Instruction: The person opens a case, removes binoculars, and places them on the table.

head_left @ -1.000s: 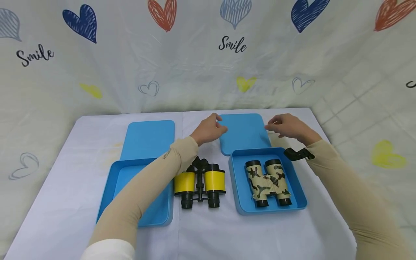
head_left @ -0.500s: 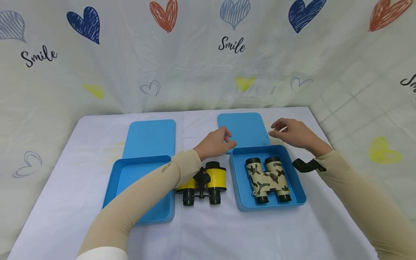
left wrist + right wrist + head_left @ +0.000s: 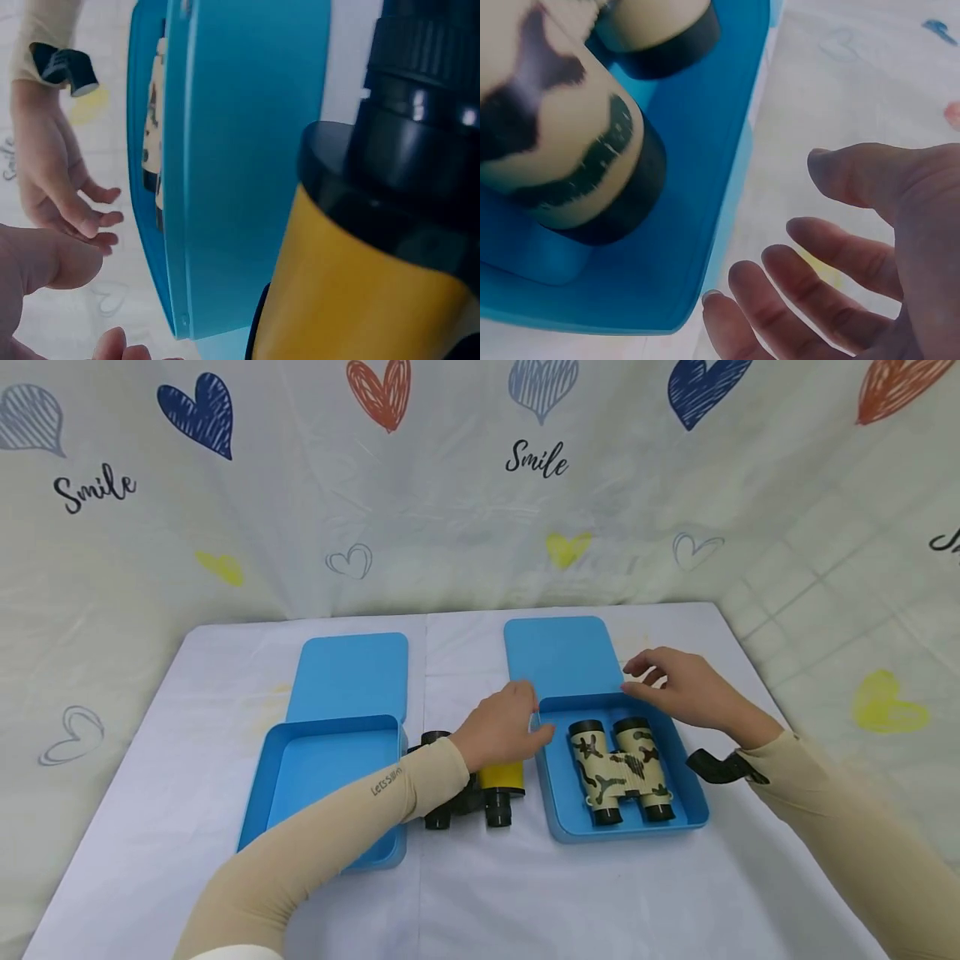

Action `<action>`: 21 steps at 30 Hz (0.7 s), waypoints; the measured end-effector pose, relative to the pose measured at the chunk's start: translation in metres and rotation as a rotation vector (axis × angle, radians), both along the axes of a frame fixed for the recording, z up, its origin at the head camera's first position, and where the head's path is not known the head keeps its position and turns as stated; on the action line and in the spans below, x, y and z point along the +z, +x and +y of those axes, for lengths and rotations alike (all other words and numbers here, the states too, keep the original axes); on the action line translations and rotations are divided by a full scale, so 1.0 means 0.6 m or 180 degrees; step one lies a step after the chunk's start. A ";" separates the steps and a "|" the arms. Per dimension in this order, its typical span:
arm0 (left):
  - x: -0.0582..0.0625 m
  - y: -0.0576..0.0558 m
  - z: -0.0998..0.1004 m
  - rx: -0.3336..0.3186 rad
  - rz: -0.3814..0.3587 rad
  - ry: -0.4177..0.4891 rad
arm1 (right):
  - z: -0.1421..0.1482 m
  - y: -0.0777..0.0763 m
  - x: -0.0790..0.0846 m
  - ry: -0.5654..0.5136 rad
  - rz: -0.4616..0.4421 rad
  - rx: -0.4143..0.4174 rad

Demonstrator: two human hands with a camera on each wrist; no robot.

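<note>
In the head view my left hand (image 3: pixel 502 724) hovers over the yellow-and-black binoculars (image 3: pixel 504 777) and partly hides them. Its fingertips overlap the back left corner of the right blue box (image 3: pixel 551 806); whether they touch it I cannot tell. Inside that box lie camouflage binoculars (image 3: pixel 621 770). My right hand (image 3: pixel 686 689) is at the box's back right corner, fingers loosely bent and nothing held. From the right wrist view, its fingers (image 3: pixel 832 266) reach close to the box wall (image 3: pixel 705 225). A blue lid (image 3: pixel 562 656) lies flat behind the box.
A second blue box (image 3: pixel 330 768) stands on the left, partly under my left forearm, with another blue lid (image 3: pixel 348 672) behind it. All of it is on a table with a white cloth (image 3: pixel 480 893). A curtain with printed hearts (image 3: pixel 450 510) hangs behind.
Both hands have come nearer, from beside the right lid to the right box's back corners. The left hand has also shifted right, the right hand slightly right. Boxes and binoculars stay in place.
</note>
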State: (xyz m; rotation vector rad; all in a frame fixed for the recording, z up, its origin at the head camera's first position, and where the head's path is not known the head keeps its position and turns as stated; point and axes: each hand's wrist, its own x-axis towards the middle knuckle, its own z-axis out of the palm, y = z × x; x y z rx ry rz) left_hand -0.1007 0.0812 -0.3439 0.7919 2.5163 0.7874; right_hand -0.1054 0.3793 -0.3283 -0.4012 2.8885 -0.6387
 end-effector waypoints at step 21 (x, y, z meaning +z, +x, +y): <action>-0.027 0.059 0.010 -0.0417 0.1643 -0.1047 | -0.026 0.093 -0.012 0.0191 0.0448 0.0656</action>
